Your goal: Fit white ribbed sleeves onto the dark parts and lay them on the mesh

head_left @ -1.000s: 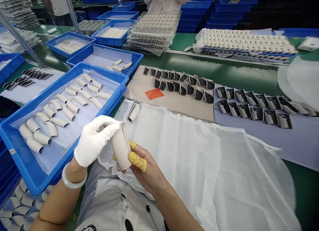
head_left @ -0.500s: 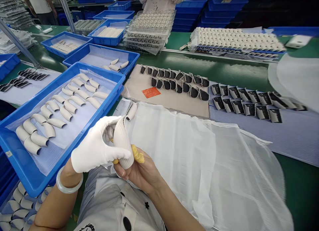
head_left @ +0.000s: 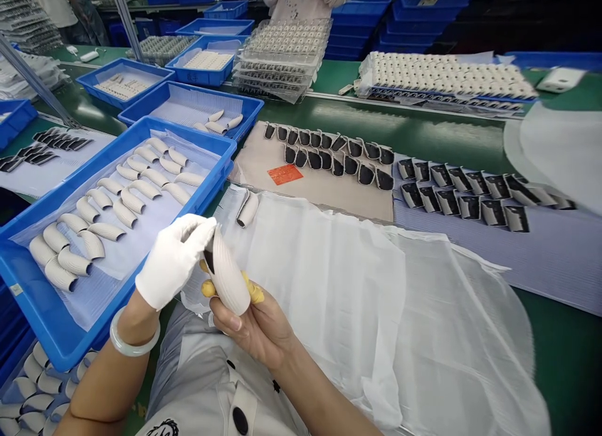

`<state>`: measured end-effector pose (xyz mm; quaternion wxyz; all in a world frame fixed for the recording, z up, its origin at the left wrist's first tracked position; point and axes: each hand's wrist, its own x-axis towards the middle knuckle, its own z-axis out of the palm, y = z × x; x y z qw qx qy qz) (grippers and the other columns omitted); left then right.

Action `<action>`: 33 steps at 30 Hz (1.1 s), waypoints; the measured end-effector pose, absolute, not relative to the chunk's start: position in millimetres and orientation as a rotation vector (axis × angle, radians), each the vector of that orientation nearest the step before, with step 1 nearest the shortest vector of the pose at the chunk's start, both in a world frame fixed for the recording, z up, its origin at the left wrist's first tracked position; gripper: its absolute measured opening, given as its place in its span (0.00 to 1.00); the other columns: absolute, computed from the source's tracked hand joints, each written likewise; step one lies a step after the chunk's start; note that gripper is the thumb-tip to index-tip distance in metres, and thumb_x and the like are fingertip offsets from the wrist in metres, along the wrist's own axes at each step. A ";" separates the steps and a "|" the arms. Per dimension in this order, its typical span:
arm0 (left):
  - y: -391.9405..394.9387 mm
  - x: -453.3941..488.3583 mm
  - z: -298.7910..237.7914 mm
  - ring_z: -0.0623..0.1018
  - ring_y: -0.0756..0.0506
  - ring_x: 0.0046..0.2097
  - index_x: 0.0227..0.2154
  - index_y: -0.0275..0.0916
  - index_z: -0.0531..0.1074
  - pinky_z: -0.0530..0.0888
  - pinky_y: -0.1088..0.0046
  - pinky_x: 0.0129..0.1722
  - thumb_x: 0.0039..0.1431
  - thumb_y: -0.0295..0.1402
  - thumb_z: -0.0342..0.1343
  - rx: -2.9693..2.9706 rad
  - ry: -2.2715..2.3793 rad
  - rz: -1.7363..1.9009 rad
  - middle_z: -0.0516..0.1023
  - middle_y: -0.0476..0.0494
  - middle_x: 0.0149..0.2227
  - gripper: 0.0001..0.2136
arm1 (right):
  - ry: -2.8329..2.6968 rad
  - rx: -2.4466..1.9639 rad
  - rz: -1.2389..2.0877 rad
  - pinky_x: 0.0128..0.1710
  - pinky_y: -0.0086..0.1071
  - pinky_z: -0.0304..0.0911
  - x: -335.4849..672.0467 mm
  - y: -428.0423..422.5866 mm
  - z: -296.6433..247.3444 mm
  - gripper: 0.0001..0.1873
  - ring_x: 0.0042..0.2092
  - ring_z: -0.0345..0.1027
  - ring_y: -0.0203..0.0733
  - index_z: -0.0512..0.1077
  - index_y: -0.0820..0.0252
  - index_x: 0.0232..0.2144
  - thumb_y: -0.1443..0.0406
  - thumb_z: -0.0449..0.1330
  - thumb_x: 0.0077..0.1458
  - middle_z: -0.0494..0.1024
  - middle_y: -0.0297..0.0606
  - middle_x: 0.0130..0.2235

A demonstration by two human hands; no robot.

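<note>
Big blue tray [head_left: 32, 310] is my reference. Just off its right side, near corner, I have one pale ribbed shell [head_left: 230, 276] in both hands, raised and tilted, its dark inside showing along the edge towards the tray. Left hand [head_left: 172, 260], white glove: grip pinches the shell's upper end, thumb and fingers together. Right hand [head_left: 256, 326], bare with yellow finger covers [head_left: 207, 289]: grip closes round the lower part from beneath.

In the tray: loose rows of similar shells [head_left: 125, 216] on a pale liner. Right of the tray: clear plastic sheet [head_left: 329, 285] spread over the green tabletop [head_left: 555, 335], a single shell [head_left: 249, 211] lying at its tray-side end. Further right and beyond the tray: beige mat [head_left: 254, 147] with two rows of dark-lined pieces [head_left: 324, 161], plus a red card [head_left: 285, 174]. Directly behind the tray: smaller blue tray [head_left: 254, 111], few shells inside.
</note>
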<state>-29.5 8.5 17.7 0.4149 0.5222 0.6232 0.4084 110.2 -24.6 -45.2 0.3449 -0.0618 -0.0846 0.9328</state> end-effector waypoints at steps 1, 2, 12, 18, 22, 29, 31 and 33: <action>8.6 -29.4 18.6 0.72 0.49 0.31 0.31 0.37 0.72 0.69 0.75 0.31 0.55 0.45 0.54 1.307 1.556 1.015 0.73 0.49 0.27 0.14 | -0.262 -0.183 2.404 0.19 0.27 0.44 109.9 -24.6 -45.7 0.16 0.21 0.53 0.28 0.74 0.66 0.40 0.58 0.61 0.55 0.77 0.41 0.34; 8.8 -29.3 19.4 0.73 0.49 0.32 0.32 0.37 0.72 0.70 0.75 0.31 0.54 0.45 0.56 1.304 1.554 1.005 0.74 0.48 0.29 0.14 | -0.300 -0.203 2.386 0.19 0.27 0.44 109.7 -24.6 -46.2 0.17 0.21 0.54 0.28 0.74 0.66 0.38 0.57 0.60 0.55 0.77 0.41 0.34; -1.8 -27.0 20.2 0.67 0.37 0.56 0.58 0.45 0.59 0.67 0.59 0.54 0.39 0.32 0.66 1.726 1.458 0.699 0.65 0.41 0.56 0.39 | -0.286 -0.428 2.271 0.21 0.26 0.51 113.8 -19.4 -46.2 0.16 0.24 0.60 0.31 0.74 0.64 0.32 0.55 0.64 0.51 0.73 0.35 0.27; -3.0 -23.9 18.4 0.68 0.38 0.56 0.56 0.44 0.64 0.66 0.60 0.56 0.46 0.36 0.64 1.668 1.492 0.841 0.68 0.41 0.56 0.32 | -0.370 -0.425 2.227 0.21 0.26 0.52 113.1 -20.1 -38.3 0.14 0.24 0.62 0.33 0.74 0.63 0.33 0.57 0.63 0.53 0.73 0.35 0.27; 5.4 -24.5 14.8 0.76 0.44 0.45 0.38 0.40 0.75 0.72 0.70 0.46 0.54 0.43 0.58 1.380 1.537 1.115 0.78 0.45 0.42 0.14 | -0.329 -0.345 2.292 0.19 0.26 0.49 109.0 -22.9 -35.9 0.15 0.22 0.58 0.30 0.74 0.65 0.35 0.57 0.62 0.54 0.75 0.42 0.35; 11.3 -23.1 13.8 0.72 0.50 0.28 0.25 0.37 0.73 0.69 0.76 0.27 0.48 0.46 0.61 1.254 1.721 1.094 0.74 0.51 0.24 0.15 | 0.077 -0.260 2.449 0.18 0.17 0.49 104.1 -27.7 -29.8 0.10 0.23 0.45 0.27 0.72 0.68 0.37 0.71 0.59 0.49 0.74 0.39 0.33; 11.8 -22.9 14.1 0.71 0.51 0.26 0.24 0.37 0.72 0.68 0.77 0.26 0.48 0.47 0.61 1.234 1.735 1.066 0.73 0.52 0.22 0.16 | 0.128 -0.275 2.447 0.18 0.16 0.49 104.0 -28.2 -27.7 0.12 0.23 0.45 0.27 0.72 0.67 0.37 0.73 0.58 0.47 0.74 0.39 0.33; 12.5 -23.2 13.3 0.71 0.51 0.25 0.25 0.38 0.71 0.68 0.77 0.26 0.48 0.47 0.61 1.224 1.738 1.051 0.72 0.52 0.22 0.16 | 0.173 -0.273 2.439 0.18 0.15 0.51 103.8 -28.5 -26.3 0.13 0.23 0.45 0.27 0.71 0.68 0.38 0.74 0.57 0.46 0.74 0.40 0.32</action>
